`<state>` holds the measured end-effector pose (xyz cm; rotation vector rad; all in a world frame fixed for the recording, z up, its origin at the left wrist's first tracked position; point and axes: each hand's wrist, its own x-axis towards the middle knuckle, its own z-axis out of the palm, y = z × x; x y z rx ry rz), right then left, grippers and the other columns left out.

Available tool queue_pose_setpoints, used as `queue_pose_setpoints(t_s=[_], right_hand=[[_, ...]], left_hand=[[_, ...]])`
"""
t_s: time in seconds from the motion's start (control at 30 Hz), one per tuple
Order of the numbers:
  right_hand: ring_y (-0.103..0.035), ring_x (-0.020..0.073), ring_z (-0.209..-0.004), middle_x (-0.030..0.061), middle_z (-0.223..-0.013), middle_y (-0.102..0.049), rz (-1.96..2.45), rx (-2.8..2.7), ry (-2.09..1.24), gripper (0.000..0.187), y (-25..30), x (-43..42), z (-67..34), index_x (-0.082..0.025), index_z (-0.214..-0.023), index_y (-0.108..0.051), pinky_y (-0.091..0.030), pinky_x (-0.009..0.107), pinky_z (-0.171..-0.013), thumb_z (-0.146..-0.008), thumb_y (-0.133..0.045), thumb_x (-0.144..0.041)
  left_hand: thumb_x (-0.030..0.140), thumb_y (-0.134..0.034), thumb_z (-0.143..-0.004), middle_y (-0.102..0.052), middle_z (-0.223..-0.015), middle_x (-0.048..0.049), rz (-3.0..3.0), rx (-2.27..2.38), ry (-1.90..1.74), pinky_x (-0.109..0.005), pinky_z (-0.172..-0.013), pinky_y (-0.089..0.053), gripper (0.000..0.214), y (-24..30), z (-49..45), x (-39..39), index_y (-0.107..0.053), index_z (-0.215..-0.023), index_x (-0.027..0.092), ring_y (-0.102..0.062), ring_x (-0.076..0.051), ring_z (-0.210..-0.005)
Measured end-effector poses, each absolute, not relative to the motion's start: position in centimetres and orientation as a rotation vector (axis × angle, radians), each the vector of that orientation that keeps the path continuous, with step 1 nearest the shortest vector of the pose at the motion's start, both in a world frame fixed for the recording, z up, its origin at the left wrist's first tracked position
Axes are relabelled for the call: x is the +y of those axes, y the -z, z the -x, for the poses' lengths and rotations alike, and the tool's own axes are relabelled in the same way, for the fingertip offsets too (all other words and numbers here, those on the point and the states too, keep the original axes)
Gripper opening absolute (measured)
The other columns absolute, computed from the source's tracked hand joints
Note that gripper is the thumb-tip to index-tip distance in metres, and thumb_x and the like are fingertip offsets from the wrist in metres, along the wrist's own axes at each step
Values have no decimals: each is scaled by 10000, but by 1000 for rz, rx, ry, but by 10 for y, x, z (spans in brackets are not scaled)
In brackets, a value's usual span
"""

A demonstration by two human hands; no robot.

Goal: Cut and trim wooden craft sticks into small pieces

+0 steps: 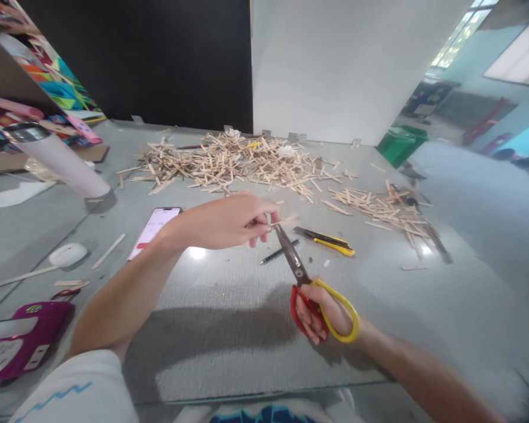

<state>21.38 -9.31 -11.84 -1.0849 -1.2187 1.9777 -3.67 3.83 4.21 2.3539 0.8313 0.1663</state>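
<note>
My left hand [233,220] is closed in a pinch on a short wooden stick [285,221], held above the grey table [229,329]. My right hand [324,314] grips red and yellow handled scissors [306,282], fingers through the loops. The scissor blades point up to the stick, their tip right at it. A large pile of wooden sticks [229,161] lies at the back of the table, with a smaller pile [388,208] to the right.
A yellow and black utility knife [328,239] and a dark pen [278,251] lie just past the scissors. A phone [155,230] with a lit screen rests left of my hand. A white tube [64,161], a white mouse [67,254], a magenta device [20,346] and a green bin [401,144] stand around.
</note>
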Motion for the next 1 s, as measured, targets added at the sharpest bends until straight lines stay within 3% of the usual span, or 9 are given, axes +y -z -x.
queue_pose_setpoints(t_s=[0.2, 0.43, 0.7, 0.83, 1.0], right_hand=[[-421, 107, -274, -48, -335, -403, 1074, -1314, -1924, 637, 115, -93, -214, -243, -491, -520, -335, 203, -307, -1012, -547, -609], [-364, 92, -240, -61, -298, -345, 1032, -1242, -2008, 668, 111, -96, -211, -247, -505, -500, -236, 182, -271, -1018, -516, -674], [-252, 82, -205, -78, -309, -339, 625, -848, -2379, 642, 110, -94, -208, -233, -486, -522, -312, 199, -222, -986, -605, -627], [-237, 73, -202, -75, -307, -338, 595, -786, -2387, 649, 115, -90, -207, -226, -475, -517, -318, 188, -221, -1009, -591, -588], [-233, 72, -203, -76, -307, -336, 651, -818, -2351, 655, 124, -87, -206, -227, -474, -500, -329, 189, -226, -1004, -596, -600]], left_hand=[[194, -544, -1059, -823, -928, 0, -2350, 838, -113, -238, -667, -479, 136, -48, 37, 38, -678, -1068, 212, -771, -138, -756], [198, -567, -1032, -795, -854, -19, -2505, 818, -144, -276, -702, -435, 234, -45, 38, 42, -796, -1070, 227, -710, -167, -750], [166, -587, -1025, -826, -881, -9, -2550, 776, -122, -281, -767, -446, 283, -36, 40, 50, -858, -1032, 246, -713, -166, -776], [169, -574, -1045, -841, -977, -41, -2608, 861, -143, -316, -856, -447, 298, -23, 41, 53, -861, -1074, 243, -730, -207, -911], [144, -586, -1019, -797, -908, -55, -2693, 948, -231, -355, -887, -414, 261, -5, 42, 52, -836, -1004, 220, -665, -235, -900]])
